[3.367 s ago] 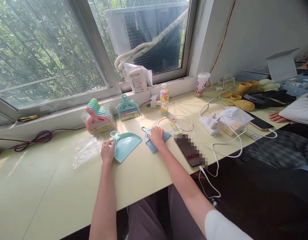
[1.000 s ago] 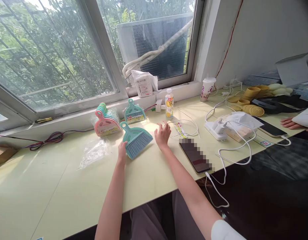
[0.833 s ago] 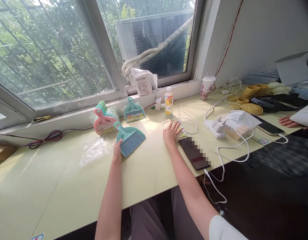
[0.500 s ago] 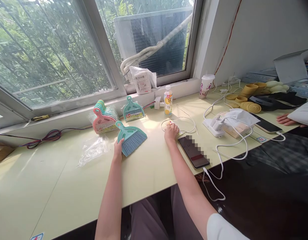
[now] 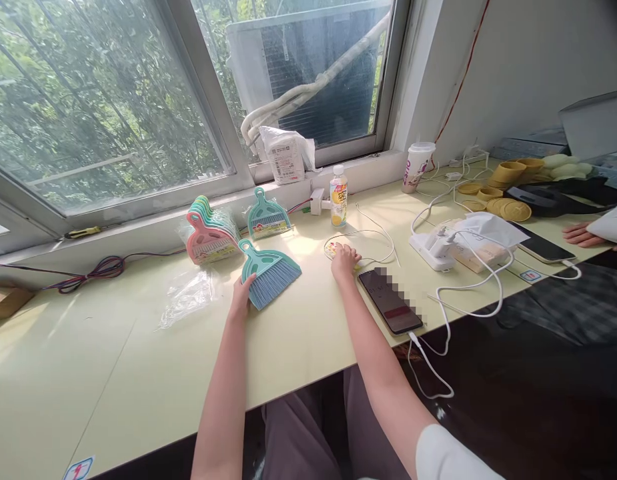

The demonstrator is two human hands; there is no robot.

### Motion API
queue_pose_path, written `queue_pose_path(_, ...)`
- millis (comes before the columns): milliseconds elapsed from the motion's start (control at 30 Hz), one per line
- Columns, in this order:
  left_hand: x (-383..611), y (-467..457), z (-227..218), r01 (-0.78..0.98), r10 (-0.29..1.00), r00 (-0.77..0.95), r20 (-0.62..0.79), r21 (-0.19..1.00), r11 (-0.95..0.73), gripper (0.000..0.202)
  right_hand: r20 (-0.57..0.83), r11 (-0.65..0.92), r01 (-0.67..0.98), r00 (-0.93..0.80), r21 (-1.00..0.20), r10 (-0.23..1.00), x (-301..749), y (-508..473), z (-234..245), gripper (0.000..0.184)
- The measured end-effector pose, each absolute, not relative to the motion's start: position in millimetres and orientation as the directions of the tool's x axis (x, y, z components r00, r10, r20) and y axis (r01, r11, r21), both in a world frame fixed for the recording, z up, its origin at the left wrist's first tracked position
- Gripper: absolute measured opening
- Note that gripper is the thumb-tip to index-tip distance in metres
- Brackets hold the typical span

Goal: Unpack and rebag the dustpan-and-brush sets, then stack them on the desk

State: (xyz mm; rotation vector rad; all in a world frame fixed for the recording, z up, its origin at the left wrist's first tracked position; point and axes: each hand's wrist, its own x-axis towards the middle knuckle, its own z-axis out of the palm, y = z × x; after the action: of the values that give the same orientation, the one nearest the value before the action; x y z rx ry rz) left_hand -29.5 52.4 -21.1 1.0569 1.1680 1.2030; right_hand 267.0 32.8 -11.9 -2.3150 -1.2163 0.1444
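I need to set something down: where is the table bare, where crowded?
Bare: pale yellow tabletop left of the crumpled clear plastic bag; a smaller patch between the teal dustpan-and-brush set and the right hand. Crowded: right of the black rectangular phone, with white cables and a white power strip.

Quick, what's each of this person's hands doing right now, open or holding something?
Left hand: closed on the teal dustpan-and-brush set, at its edge.
Right hand: curled over the printed strip; whether it grips cannot be told.
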Motion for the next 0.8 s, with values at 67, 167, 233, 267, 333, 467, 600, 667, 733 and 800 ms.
queue_pose_path(67, -29, 52, -20, -0.114, 0.996, -0.006, -0.092, 0.989, 0.091, 0.042, 0.101, -0.48, 0.729, 0.594, -0.487, 0.798, 266, 33, -9, 0.042)
queue_pose_path(167, -29, 52, -19, -0.093, 0.996, -0.007, -0.093, 0.991, 0.092, 0.042, 0.058, -0.504, 0.715, 0.602, -0.485, 0.797, 266, 34, -7, 0.041)
queue_pose_path(233, -29, 52, -18, -0.078, 0.996, -0.015, -0.093, 0.993, 0.091, 0.043, 0.042, -0.518, 0.699, 0.613, -0.493, 0.789, 267, 35, -5, 0.053)
queue_pose_path(267, -29, 52, -18, -0.074, 0.995, -0.021, -0.094, 0.993, 0.092, 0.043, 0.032, -0.521, 0.691, 0.617, -0.501, 0.786, 267, 35, -4, 0.063)
queue_pose_path(333, -29, 52, -17, -0.069, 0.995, -0.022, -0.094, 0.993, 0.092, 0.043, 0.01, -0.522, 0.672, 0.618, -0.524, 0.786, 269, 35, -3, 0.081)
queue_pose_path(467, -28, 51, -16, -0.055, 0.995, -0.023, -0.097, 0.994, 0.096, 0.041, -0.018, -0.51, 0.632, 0.618, -0.583, 0.786, 272, 35, -2, 0.085)
queue_pose_path(600, -27, 51, -16, -0.055, 0.994, -0.034, -0.103, 0.993, 0.101, 0.041, 0.107, -0.425, 0.641, 0.622, -0.639, 0.776, 268, 33, 0, 0.054)
queue_pose_path(667, -27, 51, -16, -0.05, 0.995, -0.028, -0.101, 0.994, 0.099, 0.042, 0.253, -0.314, 0.694, 0.585, -0.648, 0.771, 257, 30, 5, 0.044)
queue_pose_path(733, -26, 51, -16, -0.04, 0.995, -0.022, -0.1, 0.994, 0.1, 0.043, 0.406, -0.16, 0.763, 0.495, -0.626, 0.769, 239, 24, 13, 0.045)
queue_pose_path(800, -25, 49, -14, -0.044, 0.995, -0.002, -0.098, 0.994, 0.098, 0.044, 0.527, 0.049, 0.818, 0.322, -0.573, 0.786, 215, 18, 18, 0.046)
